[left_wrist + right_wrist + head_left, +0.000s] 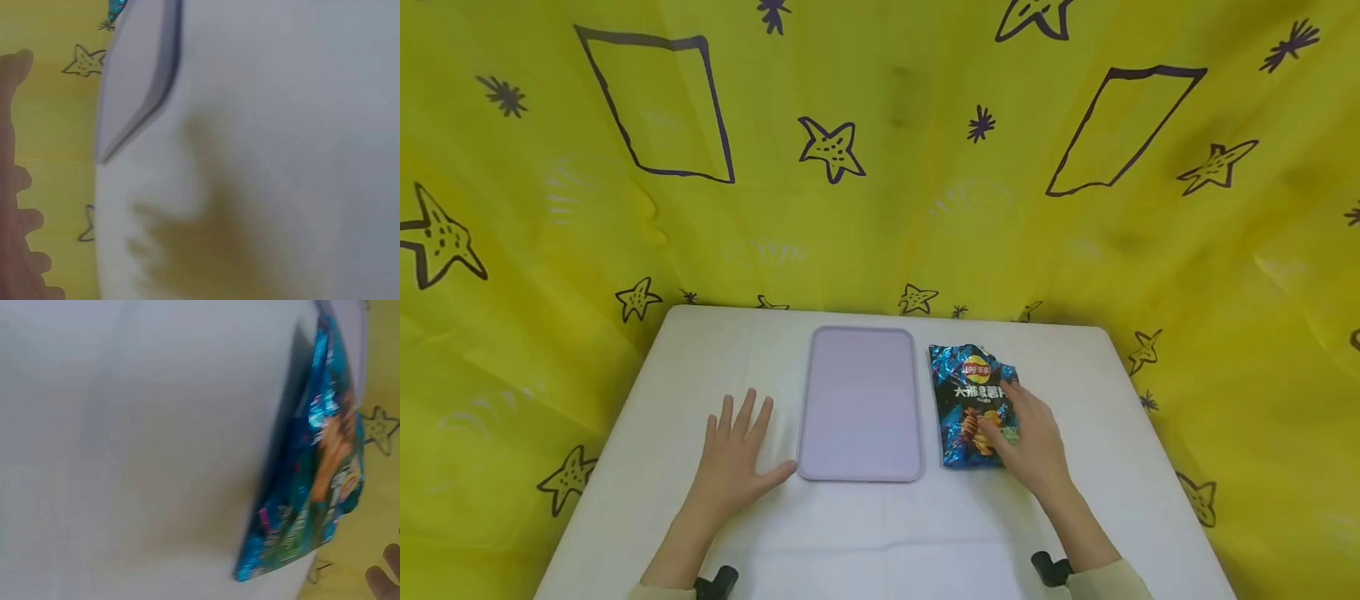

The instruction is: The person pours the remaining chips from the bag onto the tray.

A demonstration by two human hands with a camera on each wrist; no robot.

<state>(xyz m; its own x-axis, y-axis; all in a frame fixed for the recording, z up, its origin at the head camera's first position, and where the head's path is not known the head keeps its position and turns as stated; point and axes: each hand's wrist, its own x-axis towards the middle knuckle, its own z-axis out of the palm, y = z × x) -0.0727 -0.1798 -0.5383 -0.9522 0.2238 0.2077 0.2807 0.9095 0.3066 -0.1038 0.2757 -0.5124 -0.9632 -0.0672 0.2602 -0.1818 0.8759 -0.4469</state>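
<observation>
A blue and black Lay's potato chip bag lies face up on the white table, right of a pale purple tray. Over the bag's right side is my right hand, thumb and fingers apart. From the right wrist, its fingertips show apart from the crinkled bag. My left hand is spread wide beside the tray, its thumb near the lower left corner. The left wrist view catches its fingers raised above the table and its shadow on the cloth.
The white table has its far edge against a yellow curtain printed with stars and outlined shapes. Black straps with mounts sit on both wrists near the sleeves.
</observation>
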